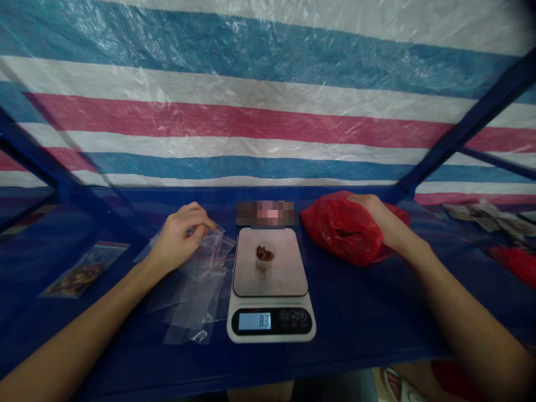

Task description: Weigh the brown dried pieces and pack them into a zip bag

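Observation:
A white kitchen scale stands in front of me on a blue cloth; its display reads 8.3. On its platform sits a small white cup holding brown pieces. My left hand pinches the top of a clear zip bag that lies on a loose pile of empty clear bags left of the scale. My right hand rests on a red plastic bag right of the scale, its fingers reaching into or onto the bag's top.
A filled zip bag with brown contents lies at the far left. More packets and something red lie at the far right. A striped tarp forms the back wall, with blue frame bars on both sides.

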Available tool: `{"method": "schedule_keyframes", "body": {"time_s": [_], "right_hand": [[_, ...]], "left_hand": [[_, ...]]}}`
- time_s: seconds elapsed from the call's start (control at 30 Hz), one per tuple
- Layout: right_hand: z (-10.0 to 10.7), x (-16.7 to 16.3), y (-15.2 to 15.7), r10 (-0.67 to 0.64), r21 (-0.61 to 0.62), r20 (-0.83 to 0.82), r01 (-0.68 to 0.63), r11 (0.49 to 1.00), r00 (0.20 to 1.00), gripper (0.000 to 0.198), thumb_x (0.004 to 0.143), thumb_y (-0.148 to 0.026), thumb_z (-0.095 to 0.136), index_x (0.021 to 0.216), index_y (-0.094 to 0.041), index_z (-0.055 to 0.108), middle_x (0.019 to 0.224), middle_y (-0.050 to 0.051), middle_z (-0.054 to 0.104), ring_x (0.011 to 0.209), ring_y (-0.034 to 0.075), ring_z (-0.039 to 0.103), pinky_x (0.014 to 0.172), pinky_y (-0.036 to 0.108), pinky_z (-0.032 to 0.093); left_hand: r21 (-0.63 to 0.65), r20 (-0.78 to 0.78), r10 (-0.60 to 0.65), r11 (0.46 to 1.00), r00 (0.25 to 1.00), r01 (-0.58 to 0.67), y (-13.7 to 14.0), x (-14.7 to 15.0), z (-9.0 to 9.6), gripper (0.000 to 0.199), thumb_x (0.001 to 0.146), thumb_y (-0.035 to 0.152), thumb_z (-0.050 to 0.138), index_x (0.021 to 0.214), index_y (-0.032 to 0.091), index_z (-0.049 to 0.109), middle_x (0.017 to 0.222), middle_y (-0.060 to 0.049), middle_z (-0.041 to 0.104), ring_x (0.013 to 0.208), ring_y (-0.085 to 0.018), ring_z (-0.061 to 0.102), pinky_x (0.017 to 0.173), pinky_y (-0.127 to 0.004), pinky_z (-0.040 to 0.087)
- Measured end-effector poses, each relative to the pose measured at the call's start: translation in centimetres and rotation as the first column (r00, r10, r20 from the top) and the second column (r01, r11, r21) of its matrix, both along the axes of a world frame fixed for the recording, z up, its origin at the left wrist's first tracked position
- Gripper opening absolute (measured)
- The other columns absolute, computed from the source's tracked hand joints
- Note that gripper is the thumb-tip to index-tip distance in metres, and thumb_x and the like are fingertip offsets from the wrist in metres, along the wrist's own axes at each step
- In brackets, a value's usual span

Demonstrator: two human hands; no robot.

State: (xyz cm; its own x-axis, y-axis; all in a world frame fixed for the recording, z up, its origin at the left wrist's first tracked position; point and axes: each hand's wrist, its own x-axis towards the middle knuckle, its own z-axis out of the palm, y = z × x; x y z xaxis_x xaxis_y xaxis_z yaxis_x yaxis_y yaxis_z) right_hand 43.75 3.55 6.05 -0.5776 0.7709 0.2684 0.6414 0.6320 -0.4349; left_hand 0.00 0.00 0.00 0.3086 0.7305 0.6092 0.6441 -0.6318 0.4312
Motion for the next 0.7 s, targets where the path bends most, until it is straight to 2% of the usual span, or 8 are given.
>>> {"method": "schedule_keyframes", "body": {"time_s": [0.1, 0.2, 0.27, 0.37, 0.43, 0.53, 0.63, 0.7], "right_hand": [[0.0, 0.3, -0.2, -0.022, 0.018, -0.030, 0.022, 1.000, 0.999, 0.017, 0.090, -0.022, 0.058, 0.075, -0.018, 0.066, 0.084, 0.010, 0.074, 0.078, 0.025, 0.067, 0.074, 0.035, 0.053], [-0.5, 0.9, -0.5, -0.087, 0.018, -0.074, 0.089, 0.996, 0.993, 0.017, 0.086, -0.024, 0.061, 0.070, -0.019, 0.064, 0.075, 0.007, 0.071, 0.071, 0.022, 0.065, 0.068, 0.032, 0.051], [-0.9, 1.5, -0.8, -0.137, 0.014, -0.108, 0.140, 0.990, 0.985, 0.014, 0.086, -0.026, 0.064, 0.075, -0.018, 0.069, 0.080, 0.008, 0.075, 0.074, 0.023, 0.069, 0.070, 0.032, 0.053], [-0.6, 2.8, -1.3, -0.178, 0.102, -0.133, 0.192, 0.976, 0.975, 0.016, 0.089, -0.031, 0.067, 0.089, -0.018, 0.077, 0.094, 0.011, 0.080, 0.085, 0.026, 0.075, 0.083, 0.036, 0.057], [0.4, 3.7, -1.6, -0.178, 0.176, -0.123, 0.198, 0.964, 0.976, 0.016, 0.091, -0.032, 0.068, 0.091, -0.020, 0.079, 0.095, 0.010, 0.081, 0.088, 0.026, 0.076, 0.087, 0.037, 0.057], [3.1, 4.0, -2.5, -0.180, 0.282, -0.093, 0.200, 0.938, 0.979, 0.013, 0.094, -0.032, 0.069, 0.095, -0.024, 0.079, 0.095, 0.007, 0.081, 0.086, 0.024, 0.076, 0.079, 0.034, 0.058], [6.0, 1.7, -3.5, -0.154, 0.390, -0.100, 0.181, 0.903, 0.983, 0.010, 0.095, -0.033, 0.072, 0.094, -0.026, 0.078, 0.091, 0.004, 0.080, 0.083, 0.022, 0.075, 0.074, 0.031, 0.057], [7.0, -1.5, -4.2, -0.055, 0.403, -0.112, 0.097, 0.910, 0.992, 0.009, 0.096, -0.031, 0.072, 0.094, -0.024, 0.077, 0.092, 0.004, 0.080, 0.084, 0.021, 0.075, 0.078, 0.031, 0.057]], "left_hand": [[-0.017, 0.012, 0.018, 1.000, 1.000, -0.018, 0.1, -0.2, 0.0, 0.033, 0.088, 0.007, 0.048, 0.073, 0.021, 0.074, 0.072, 0.000, 0.068, 0.077, -0.017, 0.063, 0.072, -0.030, 0.049], [-0.035, 0.018, 0.034, 0.999, 0.999, -0.034, 0.3, -0.3, -0.1, 0.033, 0.088, 0.009, 0.048, 0.072, 0.021, 0.075, 0.073, -0.001, 0.069, 0.078, -0.018, 0.063, 0.072, -0.031, 0.049], [-0.038, 0.017, 0.037, 0.999, 0.999, -0.037, 0.3, -0.4, -0.2, 0.033, 0.088, 0.009, 0.048, 0.073, 0.021, 0.075, 0.074, -0.002, 0.069, 0.078, -0.018, 0.063, 0.073, -0.031, 0.049], [-0.030, 0.016, 0.033, 0.999, 0.999, -0.032, 0.4, -0.4, -0.2, 0.033, 0.087, 0.009, 0.047, 0.072, 0.020, 0.075, 0.074, -0.002, 0.069, 0.079, -0.018, 0.063, 0.073, -0.031, 0.049], [-0.024, 0.015, 0.034, 0.999, 0.999, -0.034, 0.5, -0.5, -0.3, 0.033, 0.088, 0.009, 0.047, 0.073, 0.020, 0.075, 0.074, -0.002, 0.070, 0.079, -0.018, 0.063, 0.074, -0.031, 0.049], [-0.027, 0.009, 0.037, 0.999, 0.999, -0.037, 0.5, -0.4, -0.3, 0.034, 0.089, 0.010, 0.047, 0.073, 0.019, 0.075, 0.076, -0.003, 0.070, 0.080, -0.018, 0.063, 0.074, -0.032, 0.049], [-0.033, 0.004, 0.031, 0.999, 0.999, -0.031, 0.6, -0.4, -0.4, 0.034, 0.089, 0.010, 0.046, 0.073, 0.019, 0.075, 0.076, -0.003, 0.071, 0.080, -0.019, 0.063, 0.075, -0.032, 0.049], [-0.035, -0.002, 0.023, 0.999, 1.000, -0.023, 0.6, -0.4, -0.4, 0.034, 0.089, 0.010, 0.046, 0.073, 0.019, 0.075, 0.075, -0.003, 0.070, 0.080, -0.019, 0.063, 0.076, -0.032, 0.049]]}}
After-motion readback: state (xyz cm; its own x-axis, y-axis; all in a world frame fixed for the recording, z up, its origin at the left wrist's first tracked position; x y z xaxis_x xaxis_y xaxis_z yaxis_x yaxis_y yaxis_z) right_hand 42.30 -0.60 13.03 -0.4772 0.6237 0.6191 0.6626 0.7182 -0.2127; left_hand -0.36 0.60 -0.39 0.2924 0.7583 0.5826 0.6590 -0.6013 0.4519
